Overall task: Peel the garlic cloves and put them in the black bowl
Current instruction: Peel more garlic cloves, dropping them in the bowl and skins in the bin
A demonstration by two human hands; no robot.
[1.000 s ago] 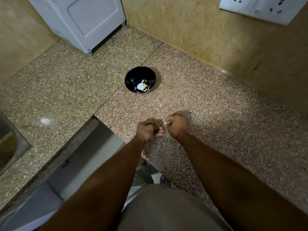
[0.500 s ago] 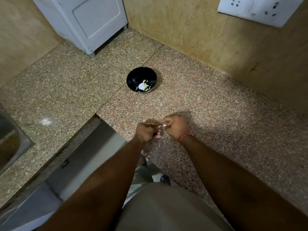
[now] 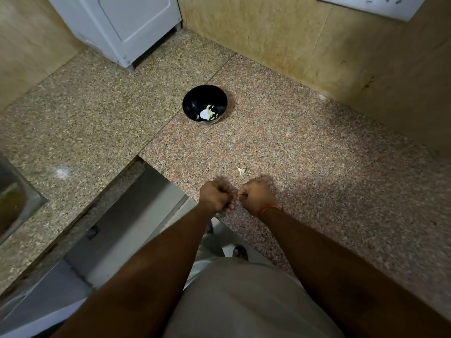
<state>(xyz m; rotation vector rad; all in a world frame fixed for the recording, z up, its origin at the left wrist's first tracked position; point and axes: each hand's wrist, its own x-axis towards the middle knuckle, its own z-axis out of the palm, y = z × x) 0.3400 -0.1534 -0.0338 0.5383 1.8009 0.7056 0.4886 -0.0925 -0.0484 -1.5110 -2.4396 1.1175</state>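
The black bowl (image 3: 205,103) stands on the granite counter (image 3: 305,152), with several pale peeled garlic cloves lying in its bottom. My left hand (image 3: 217,197) and my right hand (image 3: 256,196) are curled close together near the counter's front edge, well short of the bowl. Their fingertips meet around a small garlic clove that the fingers almost wholly hide. A scrap of white garlic skin (image 3: 240,170) lies on the counter just beyond my hands.
A white appliance (image 3: 127,28) stands in the far left corner. Tan walls close the back and right, with a white socket plate (image 3: 366,6) high on the right. A metal sink (image 3: 12,193) sits at the left. The counter has a gap below my left arm.
A piece of white skin has come off and now lies on the counter beyond my hands. My hands have parted slightly and stay near the front edge.
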